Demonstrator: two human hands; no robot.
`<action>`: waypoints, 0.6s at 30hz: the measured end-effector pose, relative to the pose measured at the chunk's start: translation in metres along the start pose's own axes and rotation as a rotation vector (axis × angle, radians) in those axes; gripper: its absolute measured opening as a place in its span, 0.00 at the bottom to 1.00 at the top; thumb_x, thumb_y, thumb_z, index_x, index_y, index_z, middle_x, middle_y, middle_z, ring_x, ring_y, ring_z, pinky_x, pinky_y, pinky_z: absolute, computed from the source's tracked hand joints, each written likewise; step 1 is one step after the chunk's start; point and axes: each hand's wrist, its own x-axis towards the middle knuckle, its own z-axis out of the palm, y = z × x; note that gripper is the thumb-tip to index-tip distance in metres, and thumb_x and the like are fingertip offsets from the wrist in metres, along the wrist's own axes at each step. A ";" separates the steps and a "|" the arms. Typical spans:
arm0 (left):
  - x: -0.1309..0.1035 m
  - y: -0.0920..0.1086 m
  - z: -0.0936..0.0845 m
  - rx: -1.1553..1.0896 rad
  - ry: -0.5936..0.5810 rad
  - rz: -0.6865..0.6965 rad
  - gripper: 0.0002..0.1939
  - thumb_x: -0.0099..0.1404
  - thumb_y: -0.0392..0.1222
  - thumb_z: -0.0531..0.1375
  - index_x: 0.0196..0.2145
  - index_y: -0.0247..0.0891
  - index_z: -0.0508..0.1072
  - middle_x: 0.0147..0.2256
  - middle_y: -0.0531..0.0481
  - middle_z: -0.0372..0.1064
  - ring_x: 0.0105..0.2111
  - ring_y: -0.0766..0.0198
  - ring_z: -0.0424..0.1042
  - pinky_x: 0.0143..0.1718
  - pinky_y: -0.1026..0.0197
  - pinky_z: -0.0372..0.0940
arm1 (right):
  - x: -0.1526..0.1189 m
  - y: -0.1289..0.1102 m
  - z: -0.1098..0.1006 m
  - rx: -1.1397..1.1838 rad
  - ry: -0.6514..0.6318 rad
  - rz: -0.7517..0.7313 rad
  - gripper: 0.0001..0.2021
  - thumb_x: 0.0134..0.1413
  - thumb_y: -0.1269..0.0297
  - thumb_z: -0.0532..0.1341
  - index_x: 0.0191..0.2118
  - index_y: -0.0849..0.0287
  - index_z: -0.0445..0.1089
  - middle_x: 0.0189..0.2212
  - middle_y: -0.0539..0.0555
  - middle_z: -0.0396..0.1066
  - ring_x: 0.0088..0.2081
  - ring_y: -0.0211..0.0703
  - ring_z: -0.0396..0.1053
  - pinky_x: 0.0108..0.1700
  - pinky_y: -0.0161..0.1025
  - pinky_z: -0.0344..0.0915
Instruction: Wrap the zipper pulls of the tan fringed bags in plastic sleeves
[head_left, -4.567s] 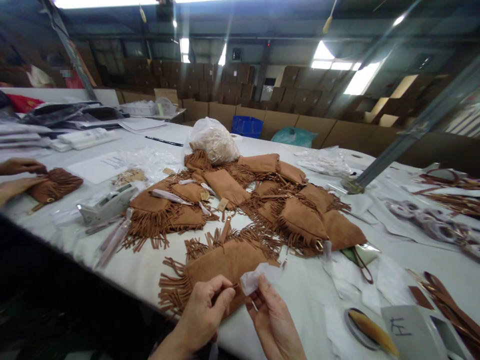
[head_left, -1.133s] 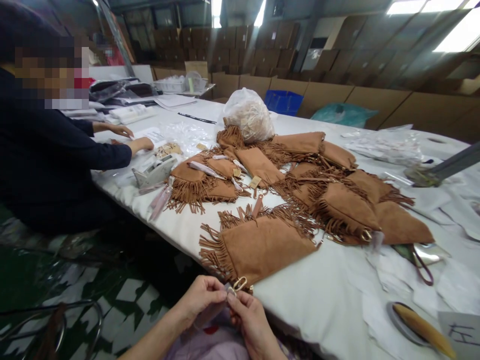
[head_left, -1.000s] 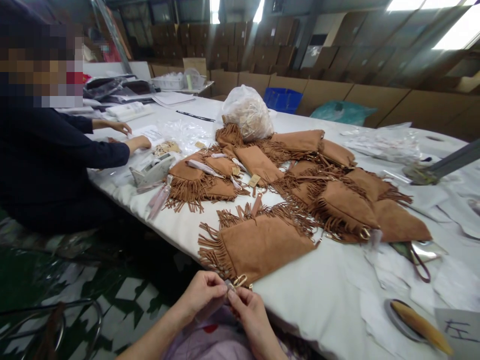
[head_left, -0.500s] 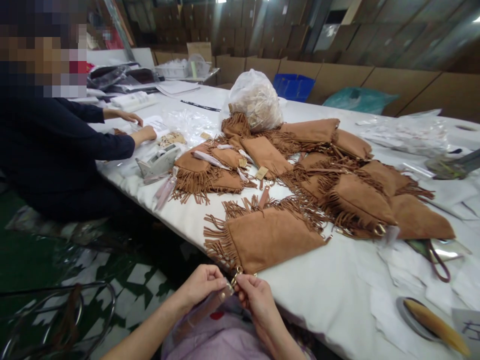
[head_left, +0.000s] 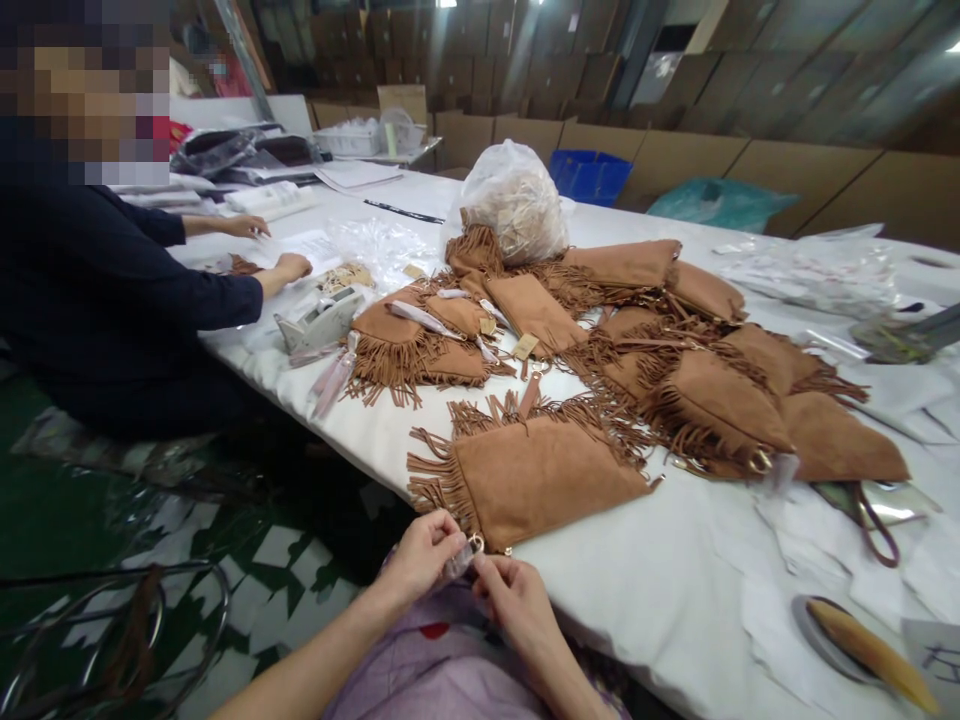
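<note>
Bag workshop of factory type. Numerous matching fringed tan suede-look bags (head_left: 555,480) lie across the middle of a long, white-covered worktable (head_left: 600,570). Toward the left end of the surface's near edge stands a tape dispenser (head_left: 319,318), close to a co-worker in a dark long-sleeved top (head_left: 90,300). Beyond the far edge, brown cardboard boxes (head_left: 450,70) rise in stacked rows, with a blue plastic bin (head_left: 589,175) before them. Pale scraps (head_left: 277,547) litter the green floor (head_left: 30,500) below the near edge.
</note>
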 end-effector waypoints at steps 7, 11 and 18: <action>0.001 0.004 -0.002 0.134 -0.054 0.022 0.12 0.53 0.48 0.61 0.24 0.36 0.65 0.19 0.56 0.62 0.19 0.69 0.60 0.22 0.66 0.54 | 0.007 0.008 0.006 0.048 0.139 0.066 0.25 0.47 0.42 0.56 0.16 0.60 0.62 0.07 0.43 0.50 0.12 0.30 0.46 0.17 0.32 0.43; 0.007 0.006 0.003 0.249 0.013 0.118 0.04 0.50 0.36 0.59 0.21 0.35 0.67 0.20 0.56 0.62 0.23 0.68 0.60 0.25 0.66 0.53 | 0.004 0.000 0.005 -0.257 0.111 -0.155 0.27 0.50 0.45 0.54 0.11 0.60 0.56 0.10 0.46 0.51 0.16 0.31 0.49 0.20 0.33 0.45; 0.013 0.008 0.009 0.297 0.017 0.116 0.04 0.51 0.38 0.58 0.22 0.34 0.70 0.21 0.54 0.65 0.22 0.67 0.62 0.25 0.66 0.56 | 0.002 0.002 -0.006 -0.171 0.020 0.065 0.30 0.52 0.38 0.48 0.16 0.60 0.64 0.10 0.49 0.59 0.13 0.34 0.55 0.17 0.33 0.49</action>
